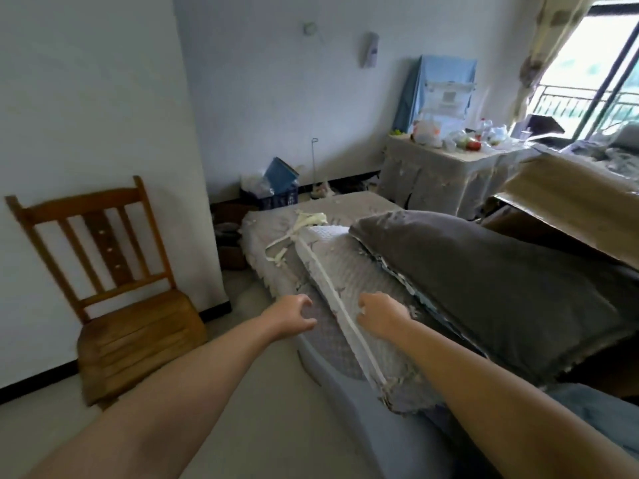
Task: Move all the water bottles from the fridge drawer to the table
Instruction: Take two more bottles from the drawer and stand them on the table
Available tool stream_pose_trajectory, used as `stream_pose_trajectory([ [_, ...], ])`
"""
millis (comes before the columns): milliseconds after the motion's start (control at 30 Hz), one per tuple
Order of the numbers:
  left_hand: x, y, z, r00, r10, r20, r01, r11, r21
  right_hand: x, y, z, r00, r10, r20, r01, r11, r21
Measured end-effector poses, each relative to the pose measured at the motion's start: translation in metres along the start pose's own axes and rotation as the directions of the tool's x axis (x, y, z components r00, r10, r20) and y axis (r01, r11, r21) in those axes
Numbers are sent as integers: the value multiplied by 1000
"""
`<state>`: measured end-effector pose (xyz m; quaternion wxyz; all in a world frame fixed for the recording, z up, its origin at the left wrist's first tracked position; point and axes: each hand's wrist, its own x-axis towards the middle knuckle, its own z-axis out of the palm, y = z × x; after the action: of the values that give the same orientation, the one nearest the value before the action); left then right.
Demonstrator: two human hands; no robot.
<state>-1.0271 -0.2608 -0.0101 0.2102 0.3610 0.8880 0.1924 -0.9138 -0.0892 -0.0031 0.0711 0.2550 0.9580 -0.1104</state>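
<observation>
Head view: left hand point(288, 318) and right hand point(380, 318) extended at 6 o'clock, fingers loosely curled, holding nothing; cloth-draped table point(432, 178) at 1 o'clock. Clear bottles point(484, 127) stand among bags on it; blurred.

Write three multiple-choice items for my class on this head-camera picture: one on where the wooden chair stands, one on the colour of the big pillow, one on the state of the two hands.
1. Where does the wooden chair stand?
A. Against the white wall at left
B. On the balcony
C. On top of the covered table

2. What colour is the large pillow?
A. Red
B. Dark grey
C. Yellow

3. What do the left hand and right hand hold?
A. A bottle each
B. One shared bottle
C. Nothing

Key: 1 A, its back is toward the white wall; 2 B, its cover is dark grey; 3 C, both hands have loosely curled, empty fingers above the grey quilted cover.
</observation>
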Motion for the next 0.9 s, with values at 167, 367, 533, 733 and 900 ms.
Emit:
stream_pose_trajectory([
  [167,11,-38,-31,984,-153,-91,149,987,-57,75,-55,-4,978,-196,68,200,978,-61],
  [367,-37,-125,-59,876,-436,-206,400,896,-194,119,-166,18,861,-469,196,490,868,-78],
  [533,-102,-198,-87,720,-661,-209,574,738,-356,126,-287,47,722,-635,275,671,739,-55],
  [733,-166,-296,-116,531,-814,-234,692,577,-434,114,-433,86,562,-781,272,817,575,-36],
  [900,-217,-391,-156,455,-854,-253,706,519,-482,108,-561,107,485,-828,282,866,499,-24],
])
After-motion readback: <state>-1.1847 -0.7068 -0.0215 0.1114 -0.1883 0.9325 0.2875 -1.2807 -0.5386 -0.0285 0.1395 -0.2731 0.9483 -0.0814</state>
